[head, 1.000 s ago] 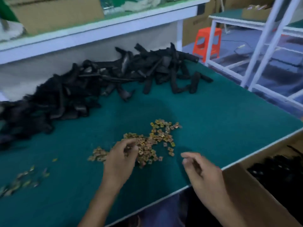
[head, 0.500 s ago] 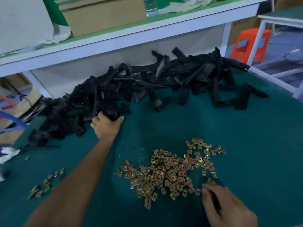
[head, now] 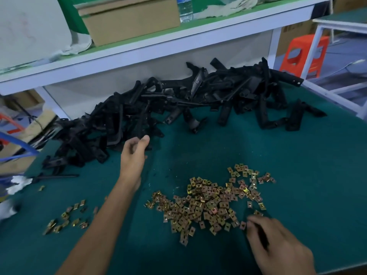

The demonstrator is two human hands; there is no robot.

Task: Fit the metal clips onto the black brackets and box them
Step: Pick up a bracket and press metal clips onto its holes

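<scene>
A long heap of black brackets (head: 178, 104) lies along the back of the green table (head: 297, 155). My left hand (head: 134, 155) reaches to the heap's near edge, thumb and curled fingers pinching the lower end of one black bracket (head: 141, 124). A spread of brass-coloured metal clips (head: 210, 203) covers the table in front of me. My right hand (head: 278, 247) lies back-up at the pile's right near edge, fingertips down among the clips. Whether it holds a clip is hidden under the hand.
A smaller scatter of clips (head: 65, 217) lies at the near left. Above the heap runs a white shelf (head: 158, 48) with a cardboard box (head: 129, 20) and a water bottle (head: 185, 8). An orange stool (head: 303, 52) and white frame stand beyond the table's right edge.
My left hand has gone from the clips to the bracket heap and now pinches a bracket at its edge. My right hand has moved up to the clips. The view has swung left.
</scene>
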